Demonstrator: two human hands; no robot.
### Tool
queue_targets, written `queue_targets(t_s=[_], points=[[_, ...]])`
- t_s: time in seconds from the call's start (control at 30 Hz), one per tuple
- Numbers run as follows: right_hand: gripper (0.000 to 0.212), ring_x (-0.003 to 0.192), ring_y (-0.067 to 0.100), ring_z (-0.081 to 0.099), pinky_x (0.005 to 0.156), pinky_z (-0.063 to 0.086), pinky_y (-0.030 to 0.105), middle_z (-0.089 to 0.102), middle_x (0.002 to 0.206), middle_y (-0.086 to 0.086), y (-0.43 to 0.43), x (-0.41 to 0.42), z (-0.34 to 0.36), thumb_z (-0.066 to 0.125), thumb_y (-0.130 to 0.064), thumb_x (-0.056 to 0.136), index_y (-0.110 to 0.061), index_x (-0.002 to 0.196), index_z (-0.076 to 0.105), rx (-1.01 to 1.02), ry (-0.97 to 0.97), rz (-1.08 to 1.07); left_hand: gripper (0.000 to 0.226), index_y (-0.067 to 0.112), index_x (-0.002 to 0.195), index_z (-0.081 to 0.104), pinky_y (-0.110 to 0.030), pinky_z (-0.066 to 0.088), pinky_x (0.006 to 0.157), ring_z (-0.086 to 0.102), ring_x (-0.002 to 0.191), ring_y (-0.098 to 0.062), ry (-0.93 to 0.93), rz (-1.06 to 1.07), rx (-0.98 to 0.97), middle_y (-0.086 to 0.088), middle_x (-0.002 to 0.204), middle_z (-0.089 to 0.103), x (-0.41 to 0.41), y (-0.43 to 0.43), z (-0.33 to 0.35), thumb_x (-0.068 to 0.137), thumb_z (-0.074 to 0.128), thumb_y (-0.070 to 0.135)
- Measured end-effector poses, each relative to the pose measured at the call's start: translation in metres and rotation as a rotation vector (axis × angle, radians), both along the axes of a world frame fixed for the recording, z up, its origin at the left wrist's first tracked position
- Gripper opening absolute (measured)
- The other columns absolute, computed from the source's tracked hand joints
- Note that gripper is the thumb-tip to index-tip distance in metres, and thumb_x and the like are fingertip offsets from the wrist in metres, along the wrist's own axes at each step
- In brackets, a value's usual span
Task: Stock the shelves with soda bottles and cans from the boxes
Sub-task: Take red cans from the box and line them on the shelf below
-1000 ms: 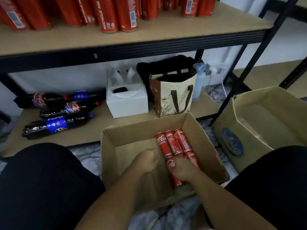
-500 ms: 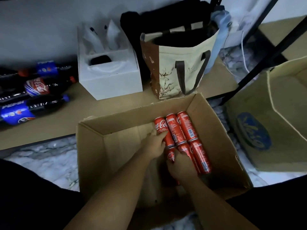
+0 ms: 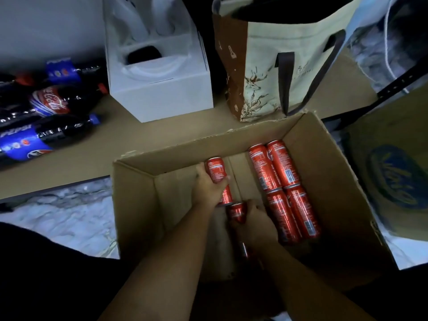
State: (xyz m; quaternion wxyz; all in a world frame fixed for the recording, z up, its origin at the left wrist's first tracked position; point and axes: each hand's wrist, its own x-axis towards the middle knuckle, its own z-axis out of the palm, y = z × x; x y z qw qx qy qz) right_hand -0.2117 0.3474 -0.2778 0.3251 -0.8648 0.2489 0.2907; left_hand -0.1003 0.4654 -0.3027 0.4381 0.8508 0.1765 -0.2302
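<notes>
An open cardboard box sits on the floor in front of me. Inside it my left hand grips a red Coca-Cola can, lifted off the box floor at the left. My right hand holds a second red can just below it. Several more red cans lie in two rows along the box's right side. On the low shelf at the left lie Pepsi and Coca-Cola bottles on their sides.
A white box and a beige tote bag stand on the low shelf behind the cardboard box. A second cardboard box with a blue logo sits at the right. The floor is marbled white.
The camera has tipped down and closer. My left hand has taken a can from the left row and moved it leftward; my right hand has closed on the can below it.
</notes>
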Motion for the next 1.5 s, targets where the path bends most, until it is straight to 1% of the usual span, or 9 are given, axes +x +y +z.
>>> queue_targets(t_s=[0.17, 0.33, 0.5, 0.6, 0.77, 0.93, 1.13, 1.3, 1.5], points=[[0.054, 0.112, 0.021, 0.064, 0.101, 0.052, 0.044, 0.065, 0.123, 0.001, -0.008, -0.001, 0.002, 0.075, -0.034, 0.088, -0.021, 0.134, 0.05, 0.074, -0.007, -0.051, 0.093, 0.027, 0.153, 0.026, -0.048, 0.054, 0.097, 0.066, 0.112, -0.028, 0.016, -0.023, 0.002, -0.004, 0.135, 0.062, 0.004, 0.004, 0.005, 0.08, 0.083, 0.037], [0.057, 0.106, 0.021, 0.065, 0.097, 0.054, 0.044, 0.064, 0.118, 0.001, -0.015, -0.007, 0.021, 0.081, -0.036, 0.077, -0.02, 0.126, 0.056, 0.085, -0.061, -0.046, 0.094, 0.037, 0.149, 0.03, -0.043, 0.054, 0.096, 0.063, 0.107, -0.019, -0.005, -0.065, -0.068, 0.004, 0.127, 0.06, -0.016, 0.023, 0.04, 0.073, 0.083, 0.026], [0.056, 0.107, 0.021, 0.064, 0.095, 0.051, 0.035, 0.061, 0.124, 0.001, -0.004, -0.012, 0.051, 0.08, -0.037, 0.078, -0.021, 0.125, 0.056, 0.06, -0.157, 0.014, 0.089, 0.039, 0.132, 0.044, -0.046, 0.06, 0.087, 0.067, 0.099, -0.018, -0.093, -0.234, -0.015, 0.004, 0.114, 0.064, -0.048, 0.044, 0.061, 0.05, 0.076, 0.048], [0.059, 0.113, 0.026, 0.061, 0.097, 0.051, 0.037, 0.058, 0.128, 0.004, 0.007, -0.015, 0.072, 0.08, -0.032, 0.078, -0.019, 0.129, 0.053, 0.003, -0.223, 0.066, 0.083, 0.037, 0.132, 0.043, -0.044, 0.058, 0.087, 0.066, 0.099, -0.02, -0.139, -0.298, 0.04, 0.0, 0.114, 0.064, -0.072, 0.054, 0.085, 0.056, 0.077, 0.041], [0.058, 0.107, 0.029, 0.061, 0.092, 0.053, 0.041, 0.062, 0.118, 0.003, 0.024, -0.02, 0.097, 0.079, -0.031, 0.067, -0.02, 0.119, 0.056, -0.03, -0.335, 0.173, 0.078, 0.034, 0.135, 0.044, -0.031, 0.053, 0.084, 0.065, 0.102, -0.024, -0.176, -0.362, 0.111, -0.002, 0.114, 0.065, -0.105, 0.07, 0.121, 0.067, 0.081, 0.024], [0.069, 0.11, 0.026, 0.061, 0.091, 0.051, 0.037, 0.06, 0.127, 0.001, 0.039, -0.031, 0.107, 0.084, -0.033, 0.07, -0.023, 0.131, 0.053, -0.028, -0.375, 0.259, 0.07, 0.034, 0.13, 0.044, -0.028, 0.045, 0.074, 0.065, 0.101, -0.024, -0.228, -0.395, 0.211, 0.003, 0.114, 0.065, -0.121, 0.087, 0.135, 0.071, 0.079, 0.019], [0.069, 0.12, 0.026, 0.057, 0.092, 0.043, 0.027, 0.057, 0.136, 0.005, 0.045, -0.031, 0.095, 0.081, -0.027, 0.08, -0.016, 0.142, 0.05, 0.046, -0.388, 0.297, 0.068, 0.036, 0.126, 0.041, -0.036, 0.053, 0.078, 0.065, 0.101, -0.027, -0.258, -0.424, 0.27, 0.0, 0.113, 0.067, -0.124, 0.1, 0.131, 0.073, 0.08, 0.022], [0.067, 0.114, 0.028, 0.059, 0.093, 0.048, 0.033, 0.061, 0.129, 0.008, 0.05, -0.029, 0.083, 0.086, -0.017, 0.073, -0.013, 0.132, 0.055, 0.093, -0.33, 0.282, 0.065, 0.037, 0.119, 0.04, -0.042, 0.054, 0.084, 0.064, 0.1, -0.028, -0.224, -0.462, 0.213, -0.001, 0.111, 0.065, -0.125, 0.109, 0.111, 0.071, 0.081, 0.024], [0.07, 0.109, 0.026, 0.06, 0.091, 0.05, 0.034, 0.063, 0.123, 0.005, 0.051, -0.024, 0.068, 0.089, -0.019, 0.066, -0.016, 0.128, 0.058, 0.1, -0.331, 0.313, 0.063, 0.027, 0.124, 0.048, -0.036, 0.051, 0.084, 0.062, 0.103, -0.026, -0.194, -0.458, 0.189, -0.002, 0.115, 0.064, -0.123, 0.117, 0.091, 0.072, 0.084, 0.022]])
